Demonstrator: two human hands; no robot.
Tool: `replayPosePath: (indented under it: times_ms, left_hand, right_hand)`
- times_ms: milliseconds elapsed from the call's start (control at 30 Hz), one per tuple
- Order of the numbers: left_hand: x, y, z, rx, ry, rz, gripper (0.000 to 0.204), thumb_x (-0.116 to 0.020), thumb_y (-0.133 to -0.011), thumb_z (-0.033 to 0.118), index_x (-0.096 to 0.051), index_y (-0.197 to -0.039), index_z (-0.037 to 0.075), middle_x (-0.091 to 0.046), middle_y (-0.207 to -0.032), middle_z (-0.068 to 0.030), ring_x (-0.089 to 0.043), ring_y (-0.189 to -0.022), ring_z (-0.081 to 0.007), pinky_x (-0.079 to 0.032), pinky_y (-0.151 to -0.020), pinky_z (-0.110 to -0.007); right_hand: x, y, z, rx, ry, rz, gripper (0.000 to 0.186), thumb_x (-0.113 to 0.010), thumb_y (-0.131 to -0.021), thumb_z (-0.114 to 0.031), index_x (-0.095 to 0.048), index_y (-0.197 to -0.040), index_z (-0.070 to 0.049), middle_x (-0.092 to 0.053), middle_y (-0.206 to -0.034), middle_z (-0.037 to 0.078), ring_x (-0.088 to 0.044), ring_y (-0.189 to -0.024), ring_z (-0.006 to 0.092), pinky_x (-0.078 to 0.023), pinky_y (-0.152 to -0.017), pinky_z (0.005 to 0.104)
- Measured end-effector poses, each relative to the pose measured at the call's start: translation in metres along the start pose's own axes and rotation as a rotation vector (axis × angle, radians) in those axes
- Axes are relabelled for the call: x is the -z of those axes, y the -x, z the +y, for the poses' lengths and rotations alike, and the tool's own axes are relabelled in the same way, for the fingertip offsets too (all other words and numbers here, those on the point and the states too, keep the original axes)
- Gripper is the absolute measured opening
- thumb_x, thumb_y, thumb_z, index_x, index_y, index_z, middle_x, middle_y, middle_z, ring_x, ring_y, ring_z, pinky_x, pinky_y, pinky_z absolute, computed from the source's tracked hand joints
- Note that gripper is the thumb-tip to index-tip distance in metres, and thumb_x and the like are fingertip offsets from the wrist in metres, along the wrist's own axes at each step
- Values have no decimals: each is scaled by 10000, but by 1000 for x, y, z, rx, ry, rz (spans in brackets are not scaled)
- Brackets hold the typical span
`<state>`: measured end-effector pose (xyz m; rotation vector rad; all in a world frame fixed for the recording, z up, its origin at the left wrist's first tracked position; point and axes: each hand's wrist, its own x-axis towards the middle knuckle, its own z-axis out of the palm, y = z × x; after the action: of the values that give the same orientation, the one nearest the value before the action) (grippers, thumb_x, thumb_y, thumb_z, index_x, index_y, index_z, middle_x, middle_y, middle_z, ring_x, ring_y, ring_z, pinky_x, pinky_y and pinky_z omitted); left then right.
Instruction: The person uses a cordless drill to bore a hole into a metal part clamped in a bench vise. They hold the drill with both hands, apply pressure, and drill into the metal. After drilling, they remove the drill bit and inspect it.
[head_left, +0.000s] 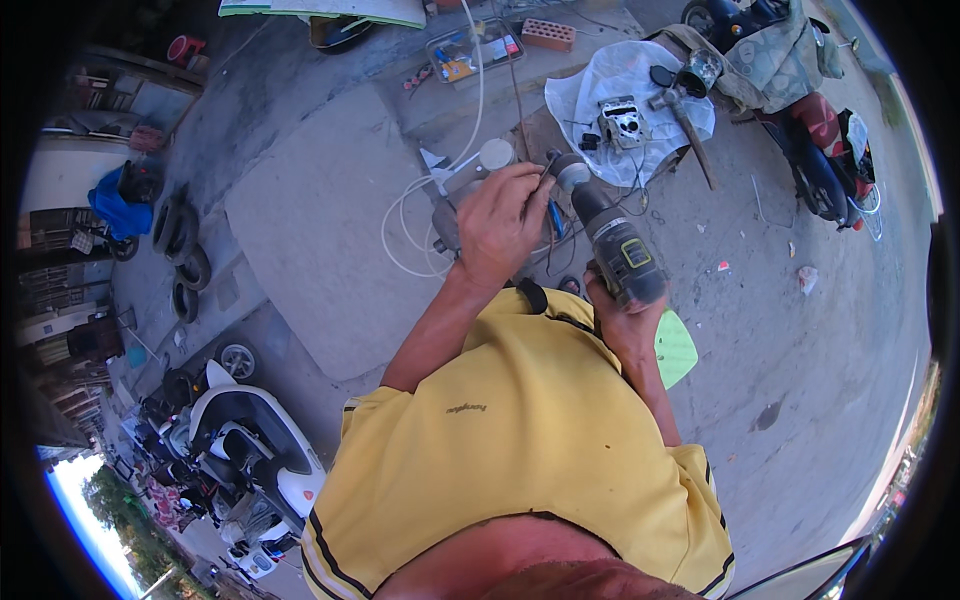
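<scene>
A dark cordless drill (622, 250) points up and away from my body, its handle in my right hand (625, 315). Close by its chuck (570, 172), my left hand (502, 222) is closed in a pinch. Whatever those fingers hold at the drill's tip is too small to make out. Just beyond the drill, a metal engine part (622, 122) rests on a white plastic sheet (565, 100). A hammer (688, 125) with a wooden handle lies across that sheet. Near my left hand is a round pale disc (497, 153).
Pale hose (392, 235) loops over the ground left of my hands. Farther off are a tray of small items (475, 50) and a red brick (548, 35). Motorbikes (815, 150) stand at right, a white scooter (255, 450) and tyres (180, 235) at left. A green seat (677, 350) is beside me.
</scene>
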<state>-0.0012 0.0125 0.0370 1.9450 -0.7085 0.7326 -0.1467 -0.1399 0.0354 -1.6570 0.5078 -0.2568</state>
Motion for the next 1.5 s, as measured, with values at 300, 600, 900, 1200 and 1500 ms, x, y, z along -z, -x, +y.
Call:
replayPosePath:
  times_ms: [300, 600, 900, 1200, 1500]
  left_hand:
    - [-5, 0, -3, -41, 10, 43, 176, -849, -842, 18, -685, -905, 22, -758, -958, -111, -737, -766, -290, -564, -643, -374]
    - [-3, -2, -1, -50, 11, 34, 179, -848, -839, 12, -682, -907, 15, -755, -945, -118, -733, -759, -296, -565, -643, -380]
    - [-2, -4, 1, -61, 7, 31, 180, -843, -843, 4, -674, -903, 10, -751, -937, -123, -728, -755, -306, -568, -644, -381]
    - [-2, -4, 2, -54, 5, 33, 181, -840, -852, 8, -663, -886, 16, -749, -925, -113, -721, -735, -291, -564, -634, -377]
    - [-2, -4, 5, -33, 1, 31, 176, -836, -859, 12, -661, -870, 18, -749, -908, -108, -717, -724, -288, -561, -628, -374]
  right_hand:
    - [0, 2, 5, 4, -14, 11, 187, -801, -843, -27, -766, -1026, -5, -787, -930, 49, -726, -832, 121, -570, -784, 311]
    - [2, 4, 2, 16, 25, -11, 198, -804, -844, -31, -761, -1035, 5, -783, -921, 53, -722, -834, 118, -566, -774, 311]
    - [3, 4, 1, 14, -8, -23, 209, -806, -847, -28, -756, -1046, 12, -784, -935, 60, -717, -849, 110, -564, -775, 309]
    - [2, 4, 3, 53, -7, -18, 206, -807, -842, -26, -753, -1038, 7, -780, -917, 53, -716, -832, 114, -565, -765, 308]
    - [4, 5, 3, 34, 9, -35, 207, -795, -838, -20, -754, -1040, 6, -783, -929, 52, -723, -841, 116, -566, -769, 306]
